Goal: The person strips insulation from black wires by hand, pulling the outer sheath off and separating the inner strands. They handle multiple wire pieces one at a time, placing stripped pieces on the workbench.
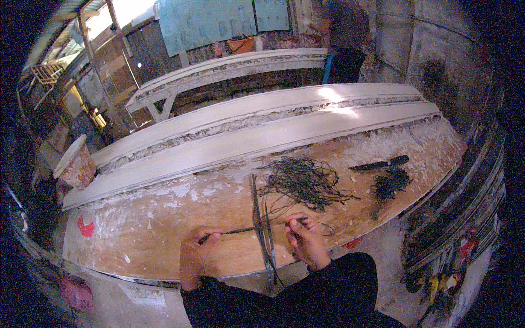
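Note:
My left hand [200, 249] is closed round one end of a dark cord [238, 231], which runs straight across to a narrow bundle of dark strips [257, 210]. That bundle lies lengthwise over the wooden board [153, 240] and hangs past its near edge. To the right of the strips, my right hand [309, 240] is in a pinch, with a short dark end of cord between thumb and fingers. Beyond the hands lies a loose tangle of dark cord [303, 183]. A knife [380, 163] with a dark handle rests farther right, above a smaller dark clump of strands [391, 183].
Long white mouldings [246, 134] lie along the board's far side. A plaster-stained bucket [76, 167] stands at the left. Behind is another white-topped bench [229, 65], with a dark figure, perhaps a person [347, 49], at its right end. Stacked lengths [454, 218] fill the right side.

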`<state>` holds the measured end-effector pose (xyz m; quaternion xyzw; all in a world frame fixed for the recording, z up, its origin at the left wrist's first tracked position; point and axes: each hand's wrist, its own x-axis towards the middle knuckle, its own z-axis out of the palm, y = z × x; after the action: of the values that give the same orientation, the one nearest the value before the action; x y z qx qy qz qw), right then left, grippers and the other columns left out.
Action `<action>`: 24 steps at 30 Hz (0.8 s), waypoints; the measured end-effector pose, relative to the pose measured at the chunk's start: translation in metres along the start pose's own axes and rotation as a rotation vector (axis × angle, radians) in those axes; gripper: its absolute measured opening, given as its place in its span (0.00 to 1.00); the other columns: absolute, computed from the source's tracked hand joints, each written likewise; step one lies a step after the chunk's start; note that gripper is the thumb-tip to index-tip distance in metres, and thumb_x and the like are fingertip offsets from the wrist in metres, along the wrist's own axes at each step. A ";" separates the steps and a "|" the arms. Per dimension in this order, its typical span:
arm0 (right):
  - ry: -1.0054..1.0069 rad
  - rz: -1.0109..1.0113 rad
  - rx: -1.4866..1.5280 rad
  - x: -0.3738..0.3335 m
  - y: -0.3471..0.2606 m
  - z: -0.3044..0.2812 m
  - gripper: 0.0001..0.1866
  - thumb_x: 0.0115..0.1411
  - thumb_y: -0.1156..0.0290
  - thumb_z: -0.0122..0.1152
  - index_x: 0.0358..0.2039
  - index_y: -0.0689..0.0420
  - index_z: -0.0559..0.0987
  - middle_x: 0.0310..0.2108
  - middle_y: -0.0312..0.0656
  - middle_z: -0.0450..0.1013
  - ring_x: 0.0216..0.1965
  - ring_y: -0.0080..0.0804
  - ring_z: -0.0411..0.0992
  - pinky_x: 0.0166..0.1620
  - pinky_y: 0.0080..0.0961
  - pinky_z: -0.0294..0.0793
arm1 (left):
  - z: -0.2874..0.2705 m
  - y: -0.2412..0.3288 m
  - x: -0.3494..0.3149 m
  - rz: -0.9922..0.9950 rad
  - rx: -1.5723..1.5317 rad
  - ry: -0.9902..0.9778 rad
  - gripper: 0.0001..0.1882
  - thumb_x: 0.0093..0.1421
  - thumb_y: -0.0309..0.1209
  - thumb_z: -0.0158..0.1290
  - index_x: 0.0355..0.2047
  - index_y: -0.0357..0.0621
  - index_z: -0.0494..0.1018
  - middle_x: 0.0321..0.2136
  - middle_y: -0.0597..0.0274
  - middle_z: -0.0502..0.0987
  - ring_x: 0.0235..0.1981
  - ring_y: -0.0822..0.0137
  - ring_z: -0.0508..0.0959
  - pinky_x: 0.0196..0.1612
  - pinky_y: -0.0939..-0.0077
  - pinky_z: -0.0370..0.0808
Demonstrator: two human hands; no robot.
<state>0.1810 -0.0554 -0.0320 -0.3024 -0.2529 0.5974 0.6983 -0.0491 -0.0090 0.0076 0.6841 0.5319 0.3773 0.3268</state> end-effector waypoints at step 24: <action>0.103 0.085 -0.177 0.001 0.001 -0.004 0.05 0.53 0.71 0.54 0.23 0.57 0.71 0.20 0.35 0.68 0.16 0.17 0.62 0.17 0.12 0.59 | -0.037 -0.047 0.006 0.204 0.178 0.424 0.09 0.39 0.15 0.53 0.23 0.39 0.72 0.26 0.61 0.72 0.34 0.64 0.70 0.37 0.75 0.68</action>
<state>0.1831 -0.0547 -0.0356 -0.4036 -0.2551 0.5856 0.6550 -0.1033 0.0088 -0.0129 0.6658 0.5480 0.4951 0.1063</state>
